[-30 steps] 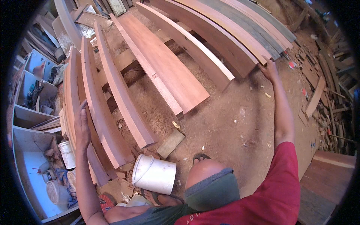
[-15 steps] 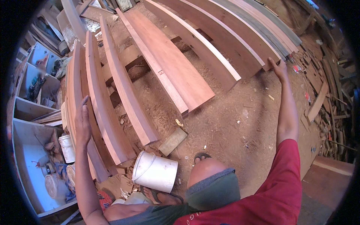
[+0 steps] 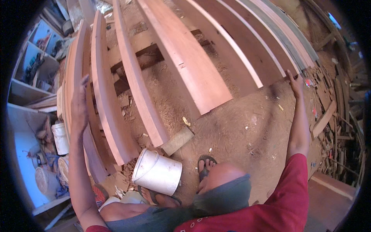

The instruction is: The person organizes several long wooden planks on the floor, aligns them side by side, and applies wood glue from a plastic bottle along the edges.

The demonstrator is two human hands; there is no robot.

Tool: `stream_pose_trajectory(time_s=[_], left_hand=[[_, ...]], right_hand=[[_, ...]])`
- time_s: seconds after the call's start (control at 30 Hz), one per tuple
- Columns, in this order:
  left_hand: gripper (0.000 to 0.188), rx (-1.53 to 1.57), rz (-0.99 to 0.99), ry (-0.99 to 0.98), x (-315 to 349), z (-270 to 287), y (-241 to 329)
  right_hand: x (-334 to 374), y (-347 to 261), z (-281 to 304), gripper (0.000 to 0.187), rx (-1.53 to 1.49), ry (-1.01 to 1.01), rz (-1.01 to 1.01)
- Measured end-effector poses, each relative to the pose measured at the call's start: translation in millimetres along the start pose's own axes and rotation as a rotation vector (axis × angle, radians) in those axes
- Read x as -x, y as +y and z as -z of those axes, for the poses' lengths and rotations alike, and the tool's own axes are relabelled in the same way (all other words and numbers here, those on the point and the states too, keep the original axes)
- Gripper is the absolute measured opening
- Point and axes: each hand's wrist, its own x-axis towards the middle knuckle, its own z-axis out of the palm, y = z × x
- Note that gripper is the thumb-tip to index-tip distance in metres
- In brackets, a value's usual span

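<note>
My right hand (image 3: 296, 84) is at the near end of a dark brown plank (image 3: 266, 46) standing on edge on the right, its thumb side against the end and the other fingers partly hidden. Over the leftmost planks (image 3: 94, 154) my left hand (image 3: 80, 104) is held upright with fingers stretched out; I cannot tell whether it touches them. Between my hands lie a wide reddish plank (image 3: 197, 73) with a small notch mark and narrower planks on edge, one of them a long reddish plank (image 3: 141, 89).
A white bucket (image 3: 157, 173) stands by my feet, near a short wood block (image 3: 177, 141). At left is a pale blue shelf box (image 3: 23, 116) with tubs and clutter. Wood scraps (image 3: 328, 120) pile up along the right. Crossbeams (image 3: 135, 50) lie under the planks; shavings cover the floor.
The view has shifted, so the planks on the right appear farther right. My right hand stays at the plank's end and my left hand stays raised over the left planks. My foot shows more fully.
</note>
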Motion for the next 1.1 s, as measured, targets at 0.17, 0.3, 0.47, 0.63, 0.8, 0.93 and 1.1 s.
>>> stream_pose_trajectory(time_s=[0.17, 0.3, 0.47, 0.63, 0.8, 0.93, 1.1], left_hand=[[0.071, 0.184, 0.106, 0.106, -19, 9, 6], [0.074, 0.326, 0.164, 0.168, -14, 26, 28], [0.075, 0.208, 0.249, 0.074, 54, 31, 65], [0.069, 0.143, 0.481, -0.061, 150, 70, 155], [0.045, -0.043, 0.550, -0.482, 239, 138, 272], [0.063, -0.197, 0.234, -0.944, 316, 193, 322], [0.069, 0.007, 0.605, -1.333, 317, 262, 311]], right_hand=[[15, 39, 16, 0.065, 0.064, 0.030, 0.069], [97, 32, -1, 0.066, -0.038, -0.070, -0.026], [277, 33, 24, 0.055, 0.134, -0.427, 0.055], [472, -109, 129, 0.068, 0.030, -0.921, -0.337], [576, -175, 284, 0.078, -0.849, -1.040, -1.395], [580, -296, 426, 0.087, -0.687, -1.169, -1.328], [601, -310, 520, 0.077, -0.339, -1.479, -0.748]])
